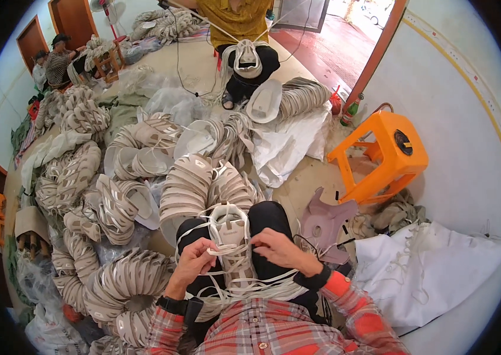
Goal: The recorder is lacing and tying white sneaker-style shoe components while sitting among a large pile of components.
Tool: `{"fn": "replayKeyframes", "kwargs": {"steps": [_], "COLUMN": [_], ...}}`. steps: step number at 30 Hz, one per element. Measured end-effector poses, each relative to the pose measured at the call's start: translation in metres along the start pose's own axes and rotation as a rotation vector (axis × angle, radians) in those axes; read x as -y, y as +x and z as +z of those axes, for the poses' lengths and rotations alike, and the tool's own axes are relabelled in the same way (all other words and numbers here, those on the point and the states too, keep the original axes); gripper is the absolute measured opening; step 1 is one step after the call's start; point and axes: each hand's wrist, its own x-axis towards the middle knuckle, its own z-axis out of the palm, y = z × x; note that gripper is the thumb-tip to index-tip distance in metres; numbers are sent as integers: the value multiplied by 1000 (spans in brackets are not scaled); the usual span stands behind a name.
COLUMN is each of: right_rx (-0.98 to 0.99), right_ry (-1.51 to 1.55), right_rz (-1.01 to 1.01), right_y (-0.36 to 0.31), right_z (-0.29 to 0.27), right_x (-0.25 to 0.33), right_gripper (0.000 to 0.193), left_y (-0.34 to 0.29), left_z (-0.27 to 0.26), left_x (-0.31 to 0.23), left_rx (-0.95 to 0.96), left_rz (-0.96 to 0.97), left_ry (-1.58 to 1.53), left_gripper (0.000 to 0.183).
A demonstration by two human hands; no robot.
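A beige and white shoe upper (231, 234) lies upright between my knees, its tongue facing up and laces crossing its lower part. My left hand (196, 260) is at its left edge, thumb and fingers pinched on a white shoelace (222, 252). Against the opposite edge, my right hand (279, 248) has its fingers curled in and drawn together; what they hold, if anything, is too small to make out. A loose bundle of white laces (256, 288) drapes across my lap below the upper.
Curved stacks of shoe uppers (123, 284) crowd the floor at left and ahead. An orange stool (383, 154), a mauve plastic stool (324, 228) and white sheeting (428, 272) lie to the right. Opposite me sits a person in a mustard top (235, 23), with another upper.
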Motion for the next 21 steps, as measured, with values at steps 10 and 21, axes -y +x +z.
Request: {"fn": "replayKeyframes", "kwargs": {"steps": [10,21], "right_rx": [170,239], "right_ry": [186,-75], "right_rz": [-128,260], "right_y": [36,15], "right_z": [17,-8], "right_x": [19,32], "right_gripper": [16,22], "left_y": [-9,-65], "left_z": [2,-82], "left_x": [-7,-45], "left_rx": [-18,-533], "left_rz": [49,131], "left_ry": [173,1129], "left_gripper": [11,14]}}
